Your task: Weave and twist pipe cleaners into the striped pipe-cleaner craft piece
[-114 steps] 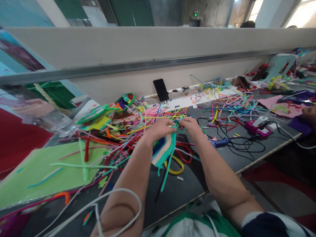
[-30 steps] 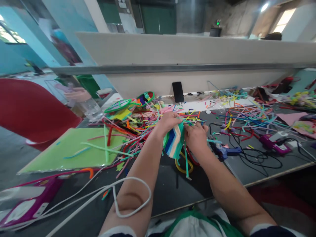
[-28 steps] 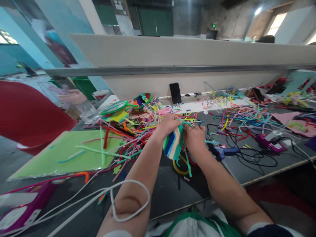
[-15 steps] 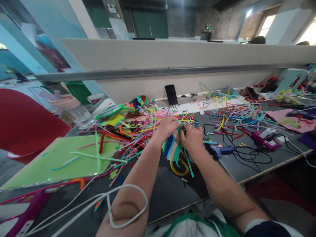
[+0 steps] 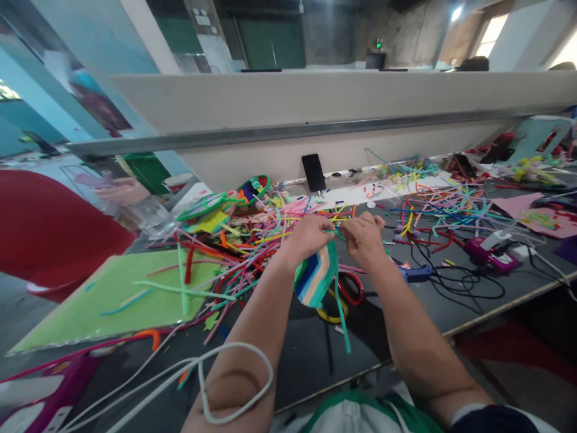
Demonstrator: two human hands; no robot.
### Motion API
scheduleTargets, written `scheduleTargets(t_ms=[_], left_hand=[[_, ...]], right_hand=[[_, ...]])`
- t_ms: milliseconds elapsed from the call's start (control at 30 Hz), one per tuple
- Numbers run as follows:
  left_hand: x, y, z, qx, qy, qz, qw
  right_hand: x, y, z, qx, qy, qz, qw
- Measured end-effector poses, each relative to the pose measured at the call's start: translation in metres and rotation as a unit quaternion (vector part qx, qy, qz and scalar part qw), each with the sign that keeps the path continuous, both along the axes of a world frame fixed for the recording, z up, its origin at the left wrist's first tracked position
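Note:
A striped piece of pipe cleaners (image 5: 318,273) in blue, beige and teal hangs from my left hand (image 5: 311,237), whose fingers are closed on its upper edge. Close beside it, my right hand (image 5: 364,237) pinches at a teal pipe cleaner by the same edge; the fingertips partly hide the contact. A loose teal strand (image 5: 342,322) dangles below the piece. Under it on the table lie scissors with a red handle loop (image 5: 360,290) and a yellow loop (image 5: 338,314), their blades hidden.
Loose pipe cleaners (image 5: 252,255) heap behind my left arm, beside a green sheet (image 5: 121,294). A phone (image 5: 313,172) leans on the partition. To the right are a blue glue gun (image 5: 417,274), black cables (image 5: 473,291) and a purple power strip (image 5: 489,255). A white cable (image 5: 234,345) loops over my left forearm.
My right hand has moved up and to the right, slightly away from my left. More of the striped piece shows, and the red scissor loop has come into sight.

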State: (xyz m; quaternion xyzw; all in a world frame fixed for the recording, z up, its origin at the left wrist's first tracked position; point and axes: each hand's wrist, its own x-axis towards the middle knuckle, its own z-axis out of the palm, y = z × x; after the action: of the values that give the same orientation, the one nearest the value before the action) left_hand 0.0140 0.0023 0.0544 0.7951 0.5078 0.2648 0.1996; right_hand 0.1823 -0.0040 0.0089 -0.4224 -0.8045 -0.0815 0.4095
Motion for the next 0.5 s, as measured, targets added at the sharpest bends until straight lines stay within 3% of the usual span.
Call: scheduleTargets(t_ms=[200,500], left_hand=[[-0.004,-0.007,0.012,-0.047,0.03,-0.085,0.995],[-0.015,0.0,0.004,-0.119,-0.031,-0.143,0.982]], right_hand=[[0.007,0.01,-0.006,-0.018,0.034,0.099,0.994],[-0.001,0.01,-0.008,-0.052,0.093,0.122,0.987]])
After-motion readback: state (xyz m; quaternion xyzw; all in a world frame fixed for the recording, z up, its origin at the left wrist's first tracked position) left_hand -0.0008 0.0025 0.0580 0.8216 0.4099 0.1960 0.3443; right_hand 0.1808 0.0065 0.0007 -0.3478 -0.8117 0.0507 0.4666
